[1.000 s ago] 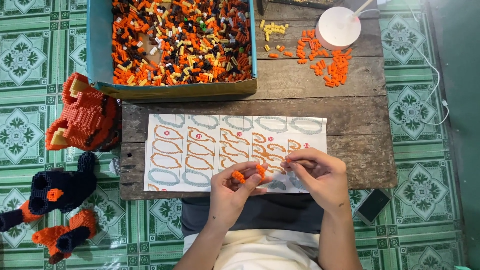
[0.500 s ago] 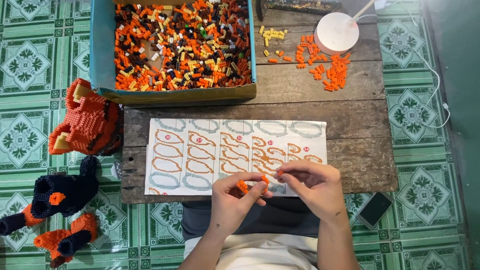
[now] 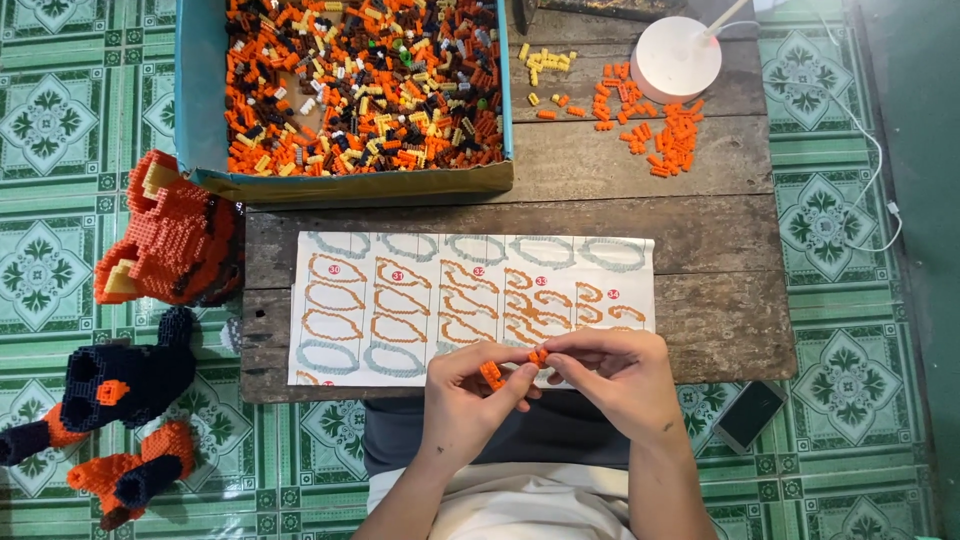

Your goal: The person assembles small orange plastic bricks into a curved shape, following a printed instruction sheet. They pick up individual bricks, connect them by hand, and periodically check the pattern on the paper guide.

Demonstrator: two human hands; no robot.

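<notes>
My left hand point(image 3: 468, 398) pinches a small orange brick piece point(image 3: 492, 375) at the near edge of the wooden table point(image 3: 700, 235). My right hand point(image 3: 618, 372) meets it from the right and holds another small orange brick point(image 3: 538, 356) against it with the fingertips. Both hands hover over the lower edge of a white instruction sheet point(image 3: 470, 300) printed with orange and grey outlines.
A blue box point(image 3: 200, 90) of orange, black, yellow and white bricks stands at the table's back left. Loose orange bricks point(image 3: 660, 135), yellow bricks point(image 3: 548, 62) and a white round lamp base point(image 3: 678, 58) lie back right. Brick-built figure parts point(image 3: 165, 235) point(image 3: 125, 380) rest on the tiled floor left; a phone point(image 3: 750, 415) lies right.
The hands have drifted slightly right and closer together, still working the small orange pieces. The view has shifted a little.
</notes>
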